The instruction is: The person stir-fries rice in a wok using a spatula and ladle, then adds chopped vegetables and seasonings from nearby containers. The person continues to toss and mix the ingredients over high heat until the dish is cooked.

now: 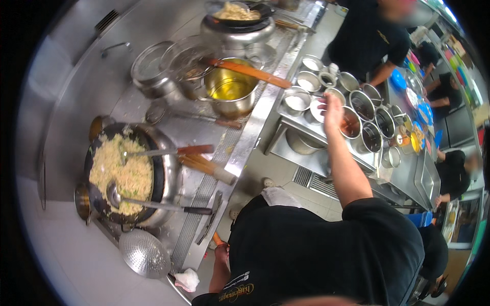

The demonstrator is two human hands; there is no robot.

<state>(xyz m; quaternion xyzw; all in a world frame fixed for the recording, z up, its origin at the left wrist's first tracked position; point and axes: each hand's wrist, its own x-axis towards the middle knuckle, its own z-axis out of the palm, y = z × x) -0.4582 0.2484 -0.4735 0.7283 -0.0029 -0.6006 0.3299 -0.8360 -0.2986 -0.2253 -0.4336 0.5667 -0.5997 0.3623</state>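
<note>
My right hand (pixel 334 111), slightly blurred, reaches over several round metal pots, its fingers apart and nothing seen in them. Below and beside it are a pot of white seasoning (pixel 317 111) and one of reddish sauce (pixel 350 123). Low at my side, my left hand (pixel 221 250) is beside the counter edge, next to an orange, handle-like thing (pixel 217 238); its grip is unclear. On the cooktop a wok (pixel 156 179) holds fried rice (pixel 121 168). A ladle (pixel 115 194) and a red-handled turner (pixel 160 152) rest in the rice.
A pot of yellow oil (pixel 234 107) carries a wire strainer (pixel 187 57) and a wooden paddle (pixel 252 72). A bamboo brush (pixel 208 168) and perforated skimmer (pixel 144 253) lie near the wok. Noodles fill another wok (pixel 264 12). A co-worker (pixel 367 38) stands beyond the sauce pots.
</note>
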